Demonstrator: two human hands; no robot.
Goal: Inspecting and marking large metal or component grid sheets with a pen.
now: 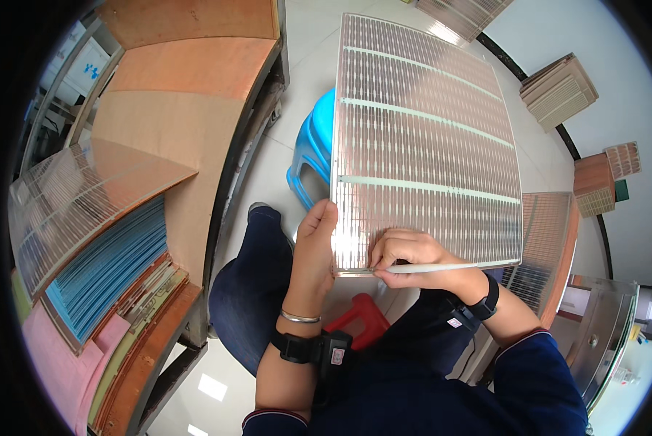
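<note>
A large, thin rectangular circuit board panel (428,131), copper-coloured with rows of slots and pale green bands, stands tilted in front of me. My left hand (315,232) is closed around its left edge near the lower corner, thumb on the front face. At the panel's lower edge, right of that corner, my right hand (413,251) is closed in a pinch. From its fingertips a narrow white strip (431,268) runs rightward beneath the hand, close along the edge. The fingertips partly hide where strip and panel meet.
At left is a wooden bench (173,138) bearing a blue sheet stack (115,269), pink sheets (57,349) and another slotted panel (86,196). A blue stool (315,149) stands behind my panel, a red stool (359,323) below it. Board stacks (558,94) lean at right.
</note>
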